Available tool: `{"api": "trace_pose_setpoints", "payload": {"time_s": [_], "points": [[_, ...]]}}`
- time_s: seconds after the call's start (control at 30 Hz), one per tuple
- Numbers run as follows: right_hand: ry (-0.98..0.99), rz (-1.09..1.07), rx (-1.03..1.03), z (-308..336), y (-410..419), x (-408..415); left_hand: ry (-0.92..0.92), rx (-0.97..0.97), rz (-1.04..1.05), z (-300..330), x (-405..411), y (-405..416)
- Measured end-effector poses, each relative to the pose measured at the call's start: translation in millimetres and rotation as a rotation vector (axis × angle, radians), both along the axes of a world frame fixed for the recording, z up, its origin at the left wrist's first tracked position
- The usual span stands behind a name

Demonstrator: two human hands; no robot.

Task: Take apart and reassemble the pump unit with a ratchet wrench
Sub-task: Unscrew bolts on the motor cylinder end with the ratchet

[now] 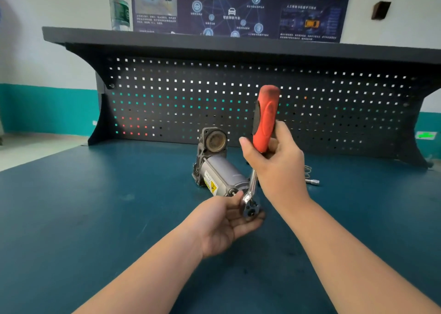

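**Two hands hold a ratchet wrench above a pump unit on a workbench**

A person's two bare forearms reach forward over a dark teal workbench top (71,206). The right hand (274,168) is raised, its fingers and thumb curled round the lower end of the red handle of a ratchet wrench (263,127), which stands nearly upright with the handle pointing up. The wrench's metal shaft runs down and slightly left to its chrome head. The left hand (229,223) lies palm up beneath that head, fingers loosely cupped around it and thumb resting against its side, so the head sits in the palm.

Just behind the hands, the pump unit (218,168) lies on its side on the bench: a grey cylinder with a yellow warning label, and a dark cast housing with a round opening at its far end. To the right, a small metal fitting (313,182) with a thin wire lies on the bench. A black pegboard (238,94) rises at the back, with a plastic water bottle (119,8) on the shelf above it and a dark poster (238,8) on the wall.
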State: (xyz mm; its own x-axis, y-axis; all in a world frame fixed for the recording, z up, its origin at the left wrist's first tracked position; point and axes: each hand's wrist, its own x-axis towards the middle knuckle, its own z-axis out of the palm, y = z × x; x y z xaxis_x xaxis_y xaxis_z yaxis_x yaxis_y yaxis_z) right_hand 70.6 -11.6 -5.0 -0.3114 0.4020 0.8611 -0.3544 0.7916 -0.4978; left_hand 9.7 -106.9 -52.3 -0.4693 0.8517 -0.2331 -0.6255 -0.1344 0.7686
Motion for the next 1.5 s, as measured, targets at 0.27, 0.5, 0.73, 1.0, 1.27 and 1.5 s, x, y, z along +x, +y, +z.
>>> {"api": "trace_pose_setpoints", "payload": {"time_s": [0.27, 0.5, 0.73, 1.0, 1.27, 1.5], "points": [[-0.050, -0.032, 0.206, 3, -18, -8, -0.009, 0.061, -0.027, 2, 1, -4], [-0.052, -0.045, 0.243, -5, 1, 1, -0.001, 0.072, 0.020, -1, 6, 7], [0.011, -0.124, 0.098, -4, 37, 7, 0.026, -0.062, 0.123, 12, 10, 64], [-0.009, -0.111, 0.093, -5, 50, 4, 0.040, -0.043, 0.138, 2, 3, 80], [-0.219, -0.172, -0.762, -25, 100, 2, -0.022, -0.032, 0.215, 1, 13, 79], [-0.195, -0.089, -0.889, -32, 106, -3, -0.057, -0.011, 0.278, -1, 13, 84]]}}
